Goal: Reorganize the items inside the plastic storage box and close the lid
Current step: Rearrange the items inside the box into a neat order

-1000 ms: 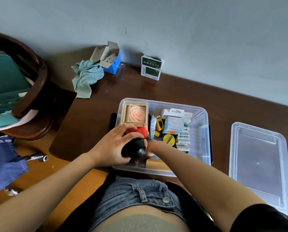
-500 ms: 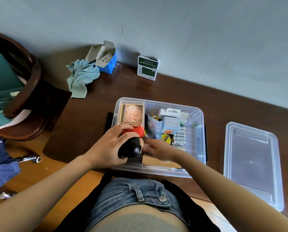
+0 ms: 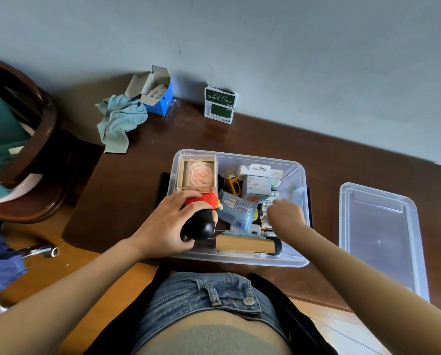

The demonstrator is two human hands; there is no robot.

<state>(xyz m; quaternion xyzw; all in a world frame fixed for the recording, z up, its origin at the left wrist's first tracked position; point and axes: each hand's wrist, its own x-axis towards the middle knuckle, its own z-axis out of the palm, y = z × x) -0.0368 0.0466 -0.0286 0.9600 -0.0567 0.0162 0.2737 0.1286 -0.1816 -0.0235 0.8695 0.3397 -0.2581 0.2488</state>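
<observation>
The clear plastic storage box [image 3: 302,175] stands open on the dark wooden table, its clear lid [image 3: 378,234] lying flat to the right. My left hand [image 3: 166,225] grips a red and black toy figure [image 3: 201,221] at the box's near left. My right hand [image 3: 286,217], blurred, reaches into the middle right over a row of batteries [image 3: 268,211]; what its fingers hold is hidden. Inside also lie a rose in a clear case [image 3: 200,175], a blue packet [image 3: 236,208], a white carton [image 3: 256,184] and a wooden block [image 3: 245,244].
At the back by the wall sit a green and white box [image 3: 220,105], an open blue carton [image 3: 159,94] and a crumpled teal cloth [image 3: 119,119]. A dark wooden chair [image 3: 35,155] stands at the left, beyond the table edge.
My right hand has left the toy figure and moved right, over the batteries. The blue packet now lies flatter in the middle. My left hand stays on the figure.
</observation>
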